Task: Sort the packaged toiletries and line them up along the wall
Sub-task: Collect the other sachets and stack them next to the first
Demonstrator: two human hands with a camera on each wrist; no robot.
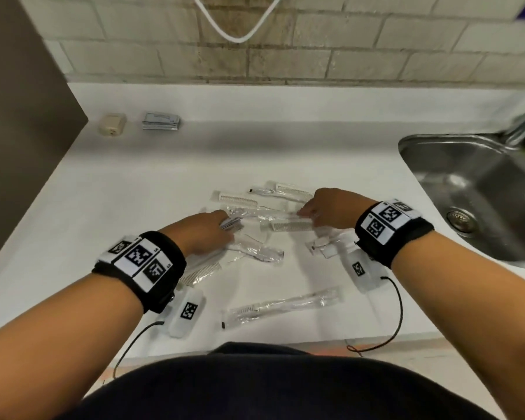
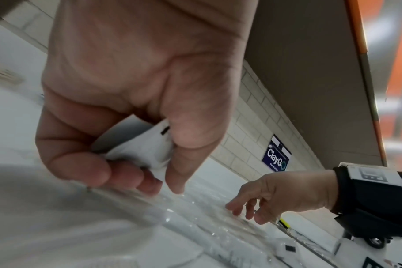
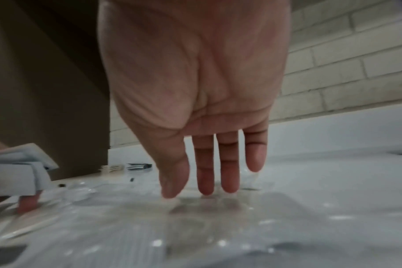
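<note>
A person sorts a loose heap of clear-wrapped combs and toothbrushes (image 1: 255, 219) at the middle of a white counter (image 1: 134, 183), with the brick wall (image 1: 255, 56) at the far edge. The left hand (image 1: 203, 234) curls round a few flat white sachets (image 2: 140, 150), pinched between thumb and fingers, while the right hand (image 1: 331, 210) reaches down with fingers straight and slightly spread, fingertips (image 3: 205, 188) touching the crinkled wrap of a comb packet (image 1: 291, 226). A small stack of bluish sachets (image 1: 161, 120) and a beige soap bar (image 1: 112, 124) already sit far left, against the wall. The step appears to be gathering like with like; done well, the right hand should slide one packet free by its end, since the slippery wrappers overlap and may drag neighbours along.
</note>
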